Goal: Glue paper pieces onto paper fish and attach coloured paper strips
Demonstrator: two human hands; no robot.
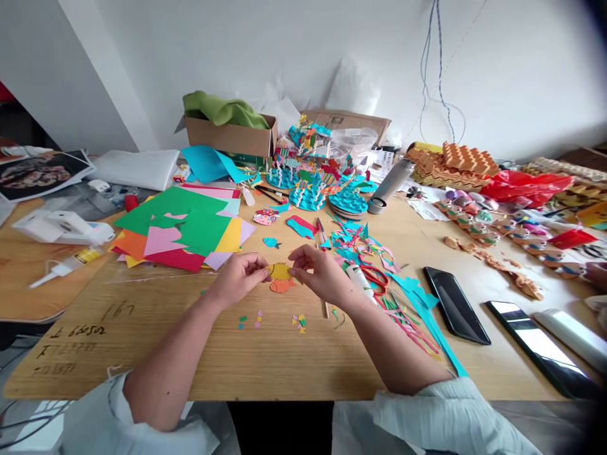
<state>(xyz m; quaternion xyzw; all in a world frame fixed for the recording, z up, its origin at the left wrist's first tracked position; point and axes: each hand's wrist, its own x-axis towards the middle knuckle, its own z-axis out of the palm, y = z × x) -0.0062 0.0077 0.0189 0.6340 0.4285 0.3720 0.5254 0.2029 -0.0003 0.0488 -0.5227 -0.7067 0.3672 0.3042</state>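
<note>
Between my fingertips I hold a yellow paper fish (280, 271) just above the table. My left hand (244, 273) pinches its left end, and my right hand (320, 272) pinches its right end. Right below it lies an orange paper fish (281, 287), partly covered by the yellow one. A blue paper fish (272, 242) rests a little farther back, and a pink patterned cutout (266, 217) lies beyond that. Small paper bits (299, 322) in several colours are scattered on the wood nearer to me.
Coloured paper sheets (199, 221) are piled at left, near a glue gun (66, 227) and a glue bottle (71, 264). Red scissors (376, 279), a glue stick (360, 281), paper scraps and a phone (456, 304) lie at right. Blue paper decorations (308, 194) stand behind.
</note>
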